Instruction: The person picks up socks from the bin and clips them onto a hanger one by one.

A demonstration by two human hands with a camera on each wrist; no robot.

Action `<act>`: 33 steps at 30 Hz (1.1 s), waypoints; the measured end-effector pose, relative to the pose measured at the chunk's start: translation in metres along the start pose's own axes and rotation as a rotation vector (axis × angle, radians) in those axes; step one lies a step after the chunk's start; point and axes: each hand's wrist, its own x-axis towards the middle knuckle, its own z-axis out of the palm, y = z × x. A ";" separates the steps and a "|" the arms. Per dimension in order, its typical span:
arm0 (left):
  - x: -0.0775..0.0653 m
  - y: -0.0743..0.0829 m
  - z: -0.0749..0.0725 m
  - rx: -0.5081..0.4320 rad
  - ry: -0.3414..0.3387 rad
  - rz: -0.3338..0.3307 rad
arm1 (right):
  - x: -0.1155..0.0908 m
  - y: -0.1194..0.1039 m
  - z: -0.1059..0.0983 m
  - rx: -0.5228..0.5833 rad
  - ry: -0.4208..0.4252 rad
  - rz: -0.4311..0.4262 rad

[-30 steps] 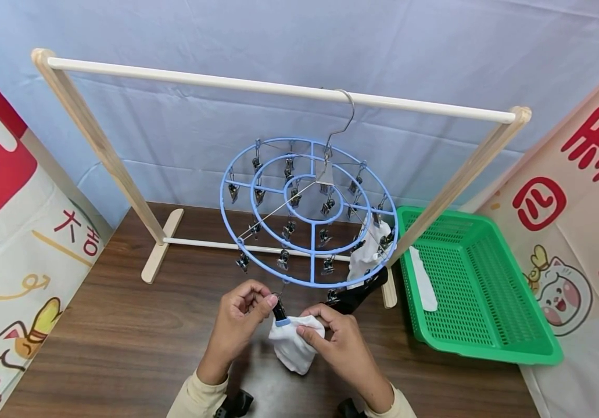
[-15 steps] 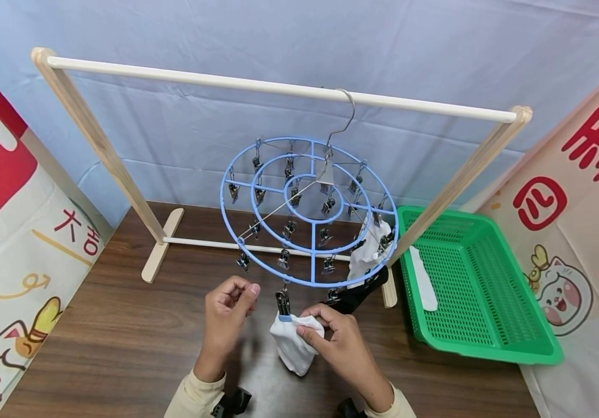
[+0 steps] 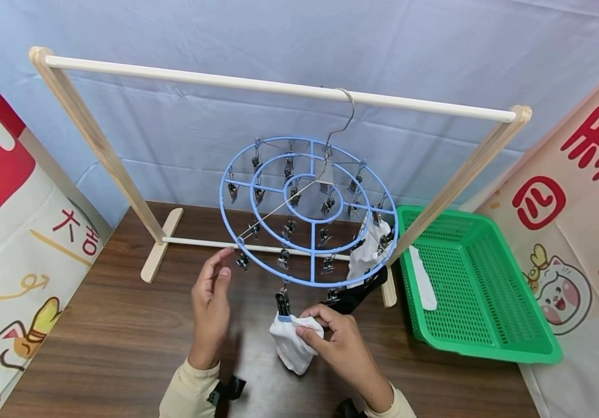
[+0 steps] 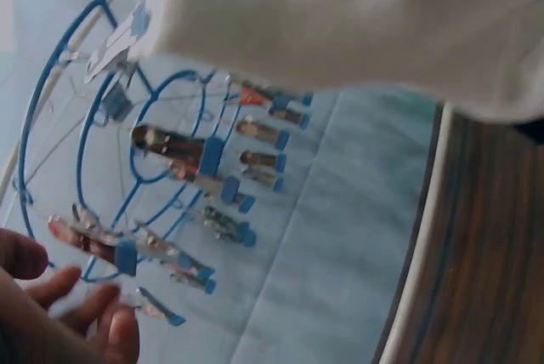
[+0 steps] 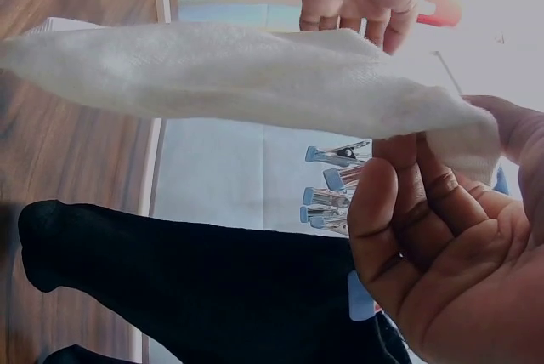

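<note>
A white sock [image 3: 294, 347] hangs from a metal clip [image 3: 282, 303] with a blue tip, at the front of a round blue clip hanger [image 3: 312, 267]. My right hand [image 3: 342, 342] pinches the sock's cuff between thumb and fingers, right of the clip. In the right wrist view this sock [image 5: 221, 75] stretches above a black sock [image 5: 187, 270]. My left hand [image 3: 209, 305] holds nothing; its fingers reach toward a bare clip [image 3: 243, 261] at the hanger's front left. In the left wrist view those fingers [image 4: 76, 313] show below the ring, close to its clips.
The hanger hooks over the white rail [image 3: 200, 78] of a wooden stand. Another white sock [image 3: 364, 255] and the black sock hang at its right side. A green basket [image 3: 490, 351] on the right holds a white sock [image 3: 423, 281]. Printed cloths flank the wooden table.
My left hand has let go of the clip and moved left and away from me, its fingers straightening. The clip now grips the sock's cuff. My right hand stays on the cuff.
</note>
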 end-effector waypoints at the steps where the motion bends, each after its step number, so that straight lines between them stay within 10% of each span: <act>1: 0.002 -0.001 -0.001 0.010 -0.036 0.003 | 0.000 0.000 0.000 -0.002 0.000 -0.001; 15: 0.013 -0.006 -0.004 -0.084 -0.218 -0.110 | 0.000 -0.002 0.001 0.024 -0.018 0.002; 33: 0.011 -0.005 -0.002 -0.118 -0.204 -0.154 | -0.001 0.000 -0.001 0.018 -0.025 0.007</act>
